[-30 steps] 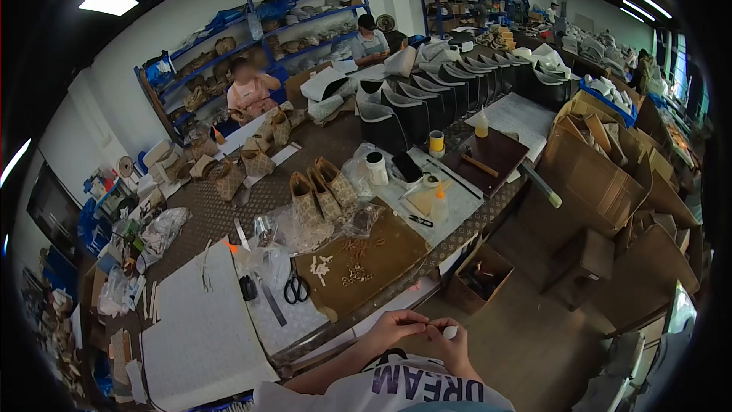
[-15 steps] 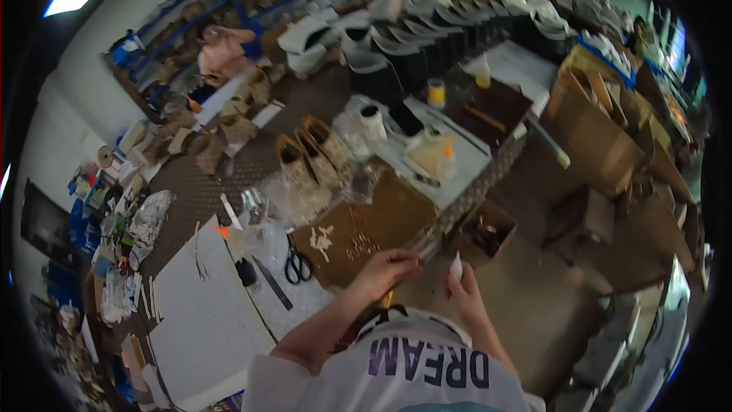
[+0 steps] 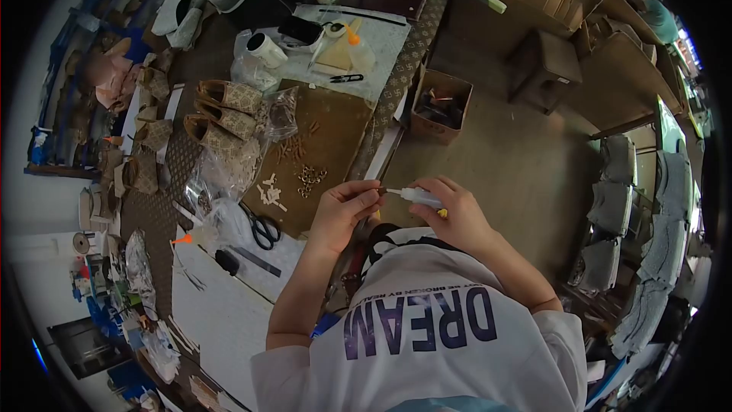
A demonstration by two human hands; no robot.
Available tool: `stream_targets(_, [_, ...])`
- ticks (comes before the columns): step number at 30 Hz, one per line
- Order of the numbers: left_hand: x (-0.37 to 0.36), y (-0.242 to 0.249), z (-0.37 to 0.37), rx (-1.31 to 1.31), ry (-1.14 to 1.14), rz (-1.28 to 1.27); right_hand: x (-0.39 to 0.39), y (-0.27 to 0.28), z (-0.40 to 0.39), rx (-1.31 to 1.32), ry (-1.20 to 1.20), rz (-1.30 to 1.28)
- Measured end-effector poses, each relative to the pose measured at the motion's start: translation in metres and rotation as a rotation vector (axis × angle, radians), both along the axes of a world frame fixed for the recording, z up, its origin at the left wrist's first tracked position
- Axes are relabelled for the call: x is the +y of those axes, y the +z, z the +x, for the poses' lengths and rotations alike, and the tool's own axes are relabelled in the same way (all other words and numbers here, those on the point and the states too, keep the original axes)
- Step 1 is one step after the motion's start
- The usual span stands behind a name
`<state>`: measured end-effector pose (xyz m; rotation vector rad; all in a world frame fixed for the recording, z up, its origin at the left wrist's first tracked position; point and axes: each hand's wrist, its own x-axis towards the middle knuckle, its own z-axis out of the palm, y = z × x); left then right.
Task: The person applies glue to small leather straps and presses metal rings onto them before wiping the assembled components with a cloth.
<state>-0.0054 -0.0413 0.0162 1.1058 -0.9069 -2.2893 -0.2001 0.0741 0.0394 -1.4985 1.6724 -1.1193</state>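
Note:
My right hand is wrapped round a small white squeeze bottle, its thin nozzle pointing left. The nozzle tip comes right up to the fingertips of my left hand. Those fingers pinch a small brown piece, mostly hidden by them. Beyond my hands, a brown board carries white strips, small shiny ring-like bits and reddish-brown strips. Black-handled scissors lie left of my left hand.
Several patterned shoes stand on the table beside clear plastic bags. Farther back are an orange-tipped bottle, thread snips and a white jar. An open cardboard box and a stool stand right of the table.
The bottle has gone from nozzle-up, apart from my left hand, to lying sideways with its nozzle at the left fingertips. My view has tilted down and turned right.

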Motion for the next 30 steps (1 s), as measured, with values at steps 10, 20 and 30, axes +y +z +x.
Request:
stream_targets(10, [0.008, 0.006, -0.012, -0.034, -0.032, -0.029, 0.01, 0.001, -0.008, 0.071, -0.016, -0.012])
stream_targets(20, [0.006, 0.006, -0.021, -0.07, -0.086, -0.062, 0.013, 0.002, -0.007, 0.151, -0.072, -0.019])
stream_targets(30, [0.007, -0.007, -0.02, -0.069, -0.091, 0.006, 0.018, -0.016, -0.009, -0.05, -0.101, 0.07])
